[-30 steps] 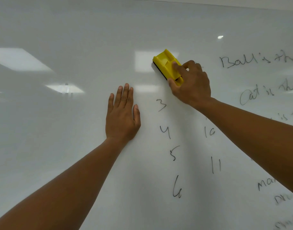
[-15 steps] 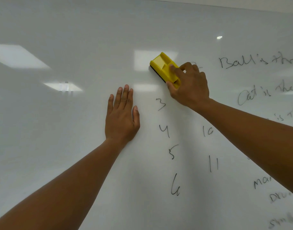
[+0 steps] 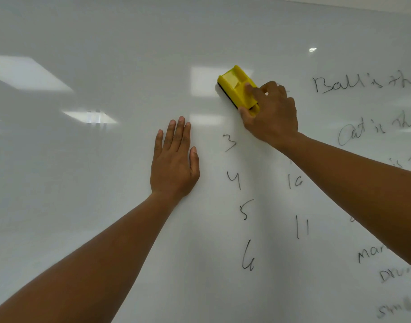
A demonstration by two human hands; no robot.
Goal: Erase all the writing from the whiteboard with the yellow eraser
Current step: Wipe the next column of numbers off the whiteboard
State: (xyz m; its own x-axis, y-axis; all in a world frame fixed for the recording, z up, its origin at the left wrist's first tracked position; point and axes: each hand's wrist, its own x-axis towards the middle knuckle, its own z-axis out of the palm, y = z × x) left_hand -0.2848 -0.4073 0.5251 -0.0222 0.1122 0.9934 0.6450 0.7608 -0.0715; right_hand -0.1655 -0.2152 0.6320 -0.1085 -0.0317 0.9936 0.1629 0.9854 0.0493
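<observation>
Fingers of your right hand [image 3: 269, 113] curl round the yellow eraser [image 3: 238, 87], thumb on its near lower edge and index finger laid across its top, holding its dark felt face flat against the whiteboard [image 3: 106, 206]. The eraser sticks out up and to the left from that hand, tilted on a diagonal. Your left hand [image 3: 174, 159] lies flat on the board, below and to the left of the gripping hand and well apart from it, fingers straight and close together, thumb a little out to the side. Just below your right hand, between the two forearms, runs a handwritten column: 3 [image 3: 230, 142], 4 [image 3: 234, 180], 5 [image 3: 245, 209] and 6 [image 3: 248, 256]. Under your right wrist sit a 10 [image 3: 295, 181] and an 11 [image 3: 302, 227]. To the right of that hand are lines of words, the top one starting with "Ball" [image 3: 335, 83] and the next with "Cat" [image 3: 352, 134]; further words lower down beyond the forearm are partly cut off and too blurred to read.
</observation>
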